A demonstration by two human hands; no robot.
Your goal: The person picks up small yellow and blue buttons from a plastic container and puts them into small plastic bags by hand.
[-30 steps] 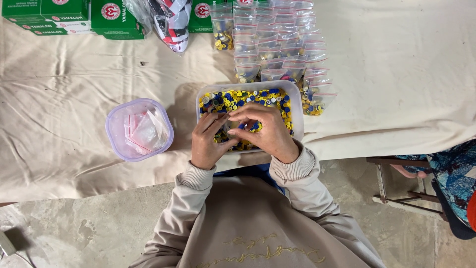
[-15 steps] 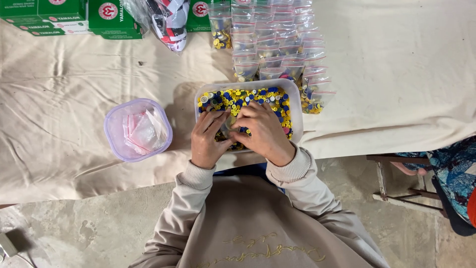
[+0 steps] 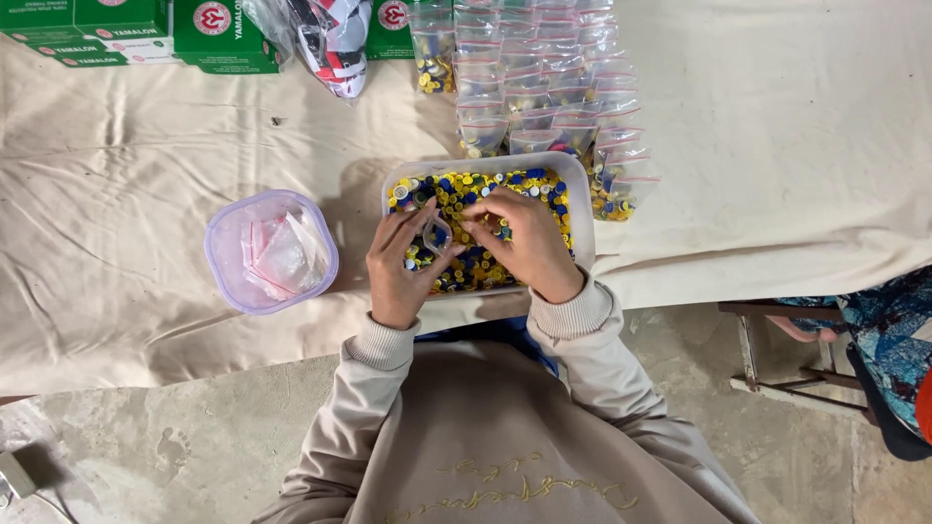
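A white rectangular tray full of small yellow, blue and white caps sits on a cream cloth in front of me. Over the tray, my left hand holds a small clear plastic bag by its edge. Next to it, my right hand hovers over the caps with fingertips pinched at the bag's mouth; whether a cap is between them I cannot tell.
A lilac-rimmed clear tub with empty clear bags stands to the left. Rows of filled small bags lie beyond the tray. Green boxes and a crumpled plastic wrapper line the far edge. Another person's patterned clothing and a stool show at right.
My hands have shifted slightly within the tray, and the right hand's fingertips have come up to the small bag held by the left.
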